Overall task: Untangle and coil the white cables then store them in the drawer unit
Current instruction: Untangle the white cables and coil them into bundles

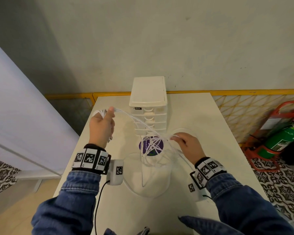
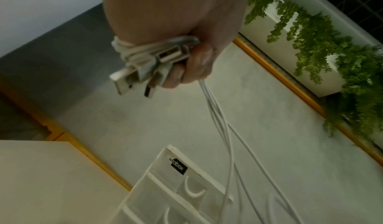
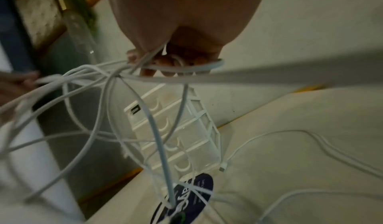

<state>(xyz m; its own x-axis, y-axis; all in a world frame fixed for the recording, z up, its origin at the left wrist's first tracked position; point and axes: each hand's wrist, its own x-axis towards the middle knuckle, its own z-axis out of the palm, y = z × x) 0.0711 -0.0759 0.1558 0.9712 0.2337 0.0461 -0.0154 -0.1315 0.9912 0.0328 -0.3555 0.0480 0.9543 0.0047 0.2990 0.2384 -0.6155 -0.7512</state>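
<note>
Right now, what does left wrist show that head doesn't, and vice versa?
Left wrist only: USB plugs sticking out of the left hand grip, and hanging green plants.
Head only: the right hand pinching strands, the tangle over a purple round sticker, a green fire extinguisher.
Both: white cables running from the left hand toward the drawer unit, all drawers closed.

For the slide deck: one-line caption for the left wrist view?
Left hand grips white cables and their plugs above the drawer unit.

Drawer unit [image 1: 148, 106] at worktop [image 1: 202, 119] rear, against wall. Round sticker [image 1: 145, 145] directly before it. Cables [image 1: 153, 145] tangled over sticker, strung between left hand [image 1: 101, 126] and right hand [image 1: 188, 143].
</note>
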